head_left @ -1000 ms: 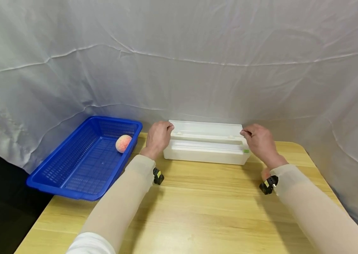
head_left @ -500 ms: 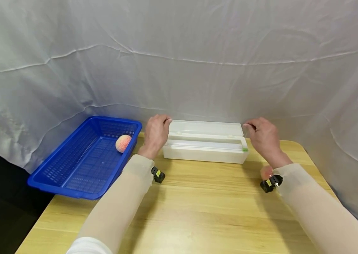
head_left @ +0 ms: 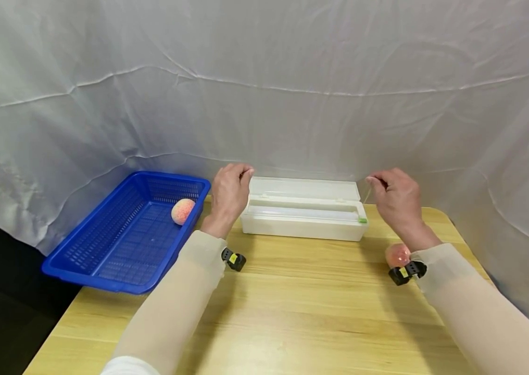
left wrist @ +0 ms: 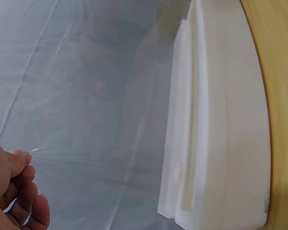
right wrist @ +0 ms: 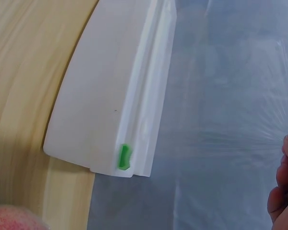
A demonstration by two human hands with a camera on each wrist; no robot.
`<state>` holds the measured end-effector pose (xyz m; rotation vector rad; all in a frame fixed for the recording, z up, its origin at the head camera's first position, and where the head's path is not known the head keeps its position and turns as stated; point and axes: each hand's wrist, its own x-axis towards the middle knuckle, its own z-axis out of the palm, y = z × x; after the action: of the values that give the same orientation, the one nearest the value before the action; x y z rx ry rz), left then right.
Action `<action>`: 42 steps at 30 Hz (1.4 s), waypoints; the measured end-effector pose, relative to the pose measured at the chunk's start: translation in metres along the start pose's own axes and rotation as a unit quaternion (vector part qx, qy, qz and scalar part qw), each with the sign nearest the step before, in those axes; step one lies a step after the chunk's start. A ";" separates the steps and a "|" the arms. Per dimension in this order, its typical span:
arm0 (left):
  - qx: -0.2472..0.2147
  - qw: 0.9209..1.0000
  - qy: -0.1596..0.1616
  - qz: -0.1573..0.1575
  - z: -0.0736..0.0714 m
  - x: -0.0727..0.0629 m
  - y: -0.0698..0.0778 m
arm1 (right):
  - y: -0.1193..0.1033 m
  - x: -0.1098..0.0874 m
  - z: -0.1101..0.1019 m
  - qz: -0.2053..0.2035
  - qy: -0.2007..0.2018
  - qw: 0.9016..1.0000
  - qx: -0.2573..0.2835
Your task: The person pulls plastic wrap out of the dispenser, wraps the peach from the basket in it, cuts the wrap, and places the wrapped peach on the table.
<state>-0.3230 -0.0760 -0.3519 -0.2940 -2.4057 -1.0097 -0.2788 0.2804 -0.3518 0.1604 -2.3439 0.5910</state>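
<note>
A white cling film dispenser box (head_left: 302,230) stands on the table with its clear-topped lid (head_left: 304,188) tipped back. A green slide cutter (head_left: 362,220) sits at its right end. My left hand (head_left: 228,195) pinches one corner of the cling film (left wrist: 86,160), at the box's left. Opposite, my right hand (head_left: 398,200) pinches the other corner between thumb and finger. The transparent sheet spans between both hands above and behind the box. Fine creases fan out from the fingertips in both wrist views. In the head view the film is barely visible.
On the left is a blue plastic basket (head_left: 126,234) with a pink and cream peach-like ball (head_left: 183,211) inside. A similar pink fruit (head_left: 397,255) lies on the wooden table (head_left: 292,312) beside my right wrist. A grey curtain (head_left: 306,114) hangs close behind the box.
Both hands have risen away from the box, the right also moving outward, drawing the film along. The box has stayed nearly in place. More of the fruit by the right wrist shows.
</note>
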 end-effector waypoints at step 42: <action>-0.088 0.986 0.130 0.049 -0.032 -0.008 0.031 | -0.036 0.000 -0.031 -0.019 0.170 0.982 0.076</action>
<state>-0.2930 -0.0769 -0.3185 -0.3173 -2.0528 -1.1433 -0.2506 0.2630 -0.3185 0.1602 -1.9620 0.7172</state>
